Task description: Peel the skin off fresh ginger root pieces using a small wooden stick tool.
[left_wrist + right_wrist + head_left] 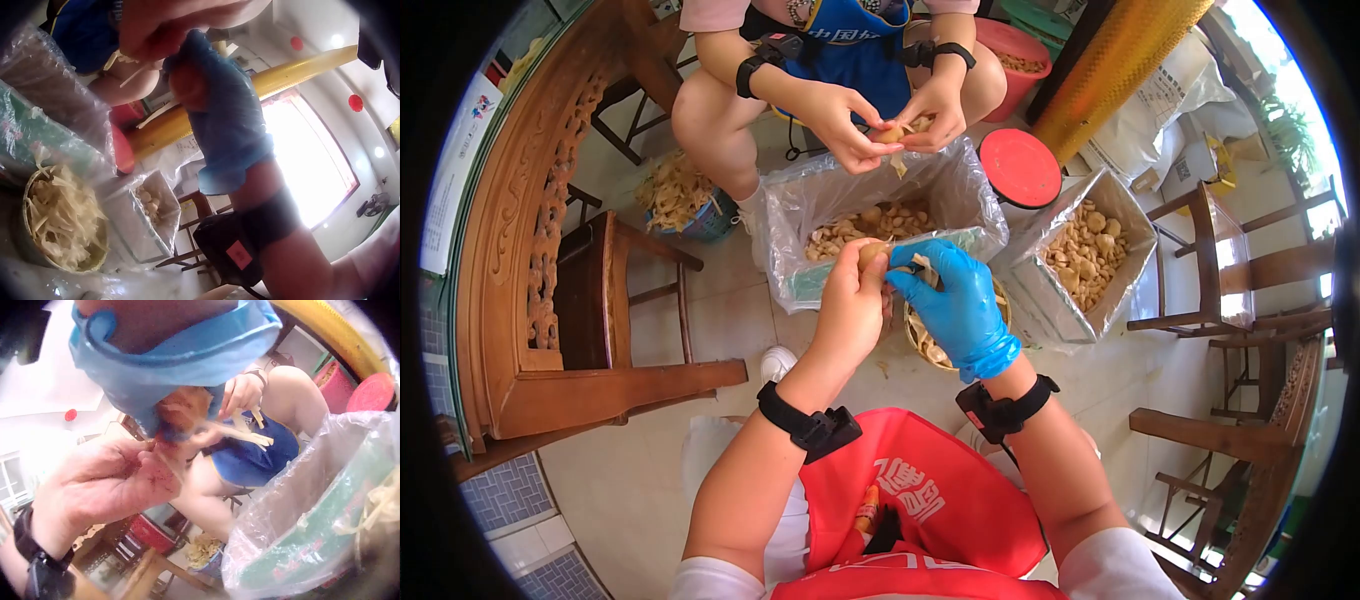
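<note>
Over the plastic-lined box (785, 235), my bare left hand (850, 310) grips a small tan rounded piece (874, 256) between thumb and fingers. My right hand (960, 305), in a blue glove, meets it at the fingertips and pinches a pale strip of peel (924, 264). In the right wrist view, pale strips (240, 433) trail out beside the gloved fingers. The glove hides much of the contact between the hands. Below the right hand stands a round basket (100, 261) heaped with pale, thin peelings (62, 215).
Opposite, another person's hands (880, 125) work on a similar tan piece. A second lined box (1040, 285) holds many tan pieces. Nearby are a red round lid (1020, 167), a pink bucket (1020, 90) and a blue basket (710, 220) of peelings. Wooden furniture (625, 385) flanks both sides.
</note>
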Demonstrator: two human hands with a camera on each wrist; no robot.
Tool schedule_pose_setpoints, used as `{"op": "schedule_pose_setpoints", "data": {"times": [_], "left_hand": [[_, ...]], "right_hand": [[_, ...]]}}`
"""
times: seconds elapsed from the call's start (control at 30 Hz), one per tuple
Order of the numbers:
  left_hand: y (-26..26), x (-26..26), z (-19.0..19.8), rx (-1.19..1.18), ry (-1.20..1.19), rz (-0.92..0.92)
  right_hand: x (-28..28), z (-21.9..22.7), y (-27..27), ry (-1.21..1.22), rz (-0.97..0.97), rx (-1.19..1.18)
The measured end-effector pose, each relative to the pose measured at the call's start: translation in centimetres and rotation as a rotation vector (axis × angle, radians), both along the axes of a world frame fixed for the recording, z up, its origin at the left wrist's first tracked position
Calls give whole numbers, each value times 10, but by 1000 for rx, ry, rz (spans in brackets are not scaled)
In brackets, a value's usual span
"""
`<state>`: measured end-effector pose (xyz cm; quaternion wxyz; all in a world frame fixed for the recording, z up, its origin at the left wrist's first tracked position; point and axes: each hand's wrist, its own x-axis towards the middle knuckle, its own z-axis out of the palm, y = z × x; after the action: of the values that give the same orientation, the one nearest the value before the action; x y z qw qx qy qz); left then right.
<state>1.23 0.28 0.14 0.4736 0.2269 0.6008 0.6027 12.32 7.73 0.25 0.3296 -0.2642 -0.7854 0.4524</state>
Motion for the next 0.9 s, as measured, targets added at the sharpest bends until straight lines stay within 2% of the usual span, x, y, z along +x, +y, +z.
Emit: {"op": "schedule_pose_setpoints", "data": {"times": [0.1,0.17,0.2,0.27,0.3,0.37,0.4,0.47,0.5,0.6,0.63,0.67,0.73,0.77,0.9], "left_hand": [[3,0,2,28,-23,-9],[5,-2,-9,4,176,35],[5,-7,-10,6,173,35],[1,-26,-10,-40,-8,180],[0,-28,-8,26,-1,175],[-1,-26,-6,33,16,152],[-2,-23,-6,34,27,133],[-4,-18,-4,-12,-6,111],[-5,-17,-3,28,-72,62],[-3,-16,4,86,-171,0],[-2,-14,5,95,-159,-30],[0,-13,6,104,-149,-61],[2,-9,5,82,-128,-62],[2,-8,4,75,-80,-66],[1,-5,0,37,-3,-89]], "right_hand": [[2,3,-8,58,-114,-96],[9,7,-7,147,-241,-469],[14,14,-3,145,-242,-466],[27,31,11,329,-387,-472],[33,24,20,330,-382,-467],[43,-14,40,-95,-462,-548],[41,-31,45,-266,-449,-408],[21,-41,44,-31,-454,-456],[10,-21,39,164,-381,-651],[-4,-6,33,308,-268,-645],[-2,-1,30,191,-193,-635],[-2,-3,26,191,-196,-636],[-3,-8,17,79,3,-531],[-4,-8,15,12,-26,-391],[-2,-3,12,-98,-85,-314]]}}
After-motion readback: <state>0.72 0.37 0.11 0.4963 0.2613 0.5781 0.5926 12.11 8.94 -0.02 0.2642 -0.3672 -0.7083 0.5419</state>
